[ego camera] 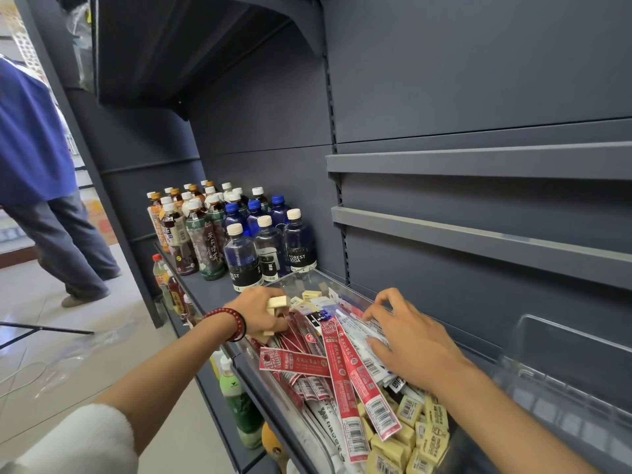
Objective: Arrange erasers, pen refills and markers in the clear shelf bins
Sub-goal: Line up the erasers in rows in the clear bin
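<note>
Single head-worn wide-angle view; faces forward-down, angled left along shelf [212, 285]; close above clear bin [301, 278].

Stocked bin between bottles and a second bin.
On the shelf [212, 289], refill packs [342, 371] lie across the middle of the clear bin [309, 277], with erasers [427, 425] heaped at its near end; bottles [239, 241] stand to its left, a second bin [561, 354] just right.

Bright daylight from the left, dim upper shelving, wide-angle bending at edges, slight softness.

Dark shelf [212, 285]: bottles [239, 254], clear bin [309, 280].
</note>
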`<state>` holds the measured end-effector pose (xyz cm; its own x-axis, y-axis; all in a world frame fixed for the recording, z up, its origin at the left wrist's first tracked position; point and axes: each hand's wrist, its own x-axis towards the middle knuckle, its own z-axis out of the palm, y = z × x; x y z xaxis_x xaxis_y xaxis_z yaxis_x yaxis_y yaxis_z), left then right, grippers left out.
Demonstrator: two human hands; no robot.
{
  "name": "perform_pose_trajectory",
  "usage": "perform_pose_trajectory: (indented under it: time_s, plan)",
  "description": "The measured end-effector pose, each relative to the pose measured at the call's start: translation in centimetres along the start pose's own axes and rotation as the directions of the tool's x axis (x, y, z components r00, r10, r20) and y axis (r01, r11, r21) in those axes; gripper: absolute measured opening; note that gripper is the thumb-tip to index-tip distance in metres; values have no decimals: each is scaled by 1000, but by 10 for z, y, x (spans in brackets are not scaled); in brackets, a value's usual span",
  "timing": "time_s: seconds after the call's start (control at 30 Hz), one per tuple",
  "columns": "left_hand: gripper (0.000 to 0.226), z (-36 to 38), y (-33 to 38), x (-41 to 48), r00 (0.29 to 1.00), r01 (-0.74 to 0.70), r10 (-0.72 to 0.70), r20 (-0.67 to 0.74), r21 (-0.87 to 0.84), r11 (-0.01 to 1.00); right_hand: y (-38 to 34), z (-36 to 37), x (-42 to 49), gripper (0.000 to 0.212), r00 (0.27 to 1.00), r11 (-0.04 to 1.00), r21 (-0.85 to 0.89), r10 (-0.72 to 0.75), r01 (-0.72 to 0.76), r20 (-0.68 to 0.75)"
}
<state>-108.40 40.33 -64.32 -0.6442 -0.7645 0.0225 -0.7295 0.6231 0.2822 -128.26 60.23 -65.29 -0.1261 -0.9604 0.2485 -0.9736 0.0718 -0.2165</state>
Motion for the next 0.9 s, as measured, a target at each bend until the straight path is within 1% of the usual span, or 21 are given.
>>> perform_pose_trajectory:
  time_s: [0.1, 0.2, 0.27, 0.37, 0.4, 0.53, 0.67, 0.77, 0.83, 0.9]
  plan:
    - [16, 0, -4, 1, 999, 3, -2, 48, -13, 1000, 0, 0, 1, 40, 1000, 1000, -1, 1, -1, 6]
    - [19, 0, -6, 4, 998, -7, 4, 70, 40, 999, 1, 1, 1, 39, 1000, 1000, -3, 3, -3, 2]
    - [20, 2, -7, 4, 999, -4, 2, 35, 40, 999, 2, 1, 0, 39, 1000, 1000, 2, 7, -7, 2]
    - [15, 3, -8, 3, 998, -3, 3, -61, 0, 1000, 0, 1, 1, 39, 1000, 1000, 1, 5, -5, 8]
    - [15, 3, -8, 2, 998, -8, 7, -64, -9, 1000, 0, 1, 1, 39, 1000, 1000, 1, 3, -3, 7]
    - [16, 4, -7, 4, 1000, -13, 13, -12, 9, 1000, 0, 0, 1, 39, 1000, 1000, -2, 4, -4, 7]
    - [33, 5, -5, 5, 999, 51, -51, -10, 17, 999, -1, 0, 0, 39, 1000, 1000, -8, -4, 4, 4]
    - [42, 3, -3, 6, 994, 84, -87, 61, 54, 995, -1, 0, 0, 39, 1000, 1000, -5, -4, 4, -1]
    - [42, 4, -4, 7, 991, 96, -105, 81, 99, 990, -1, -1, 0, 39, 1000, 1000, -2, -2, 2, 1]
    - [39, 5, -4, 10, 989, 120, -128, 77, 106, 987, -1, 0, 0, 40, 1000, 1000, -2, -1, 1, 7]
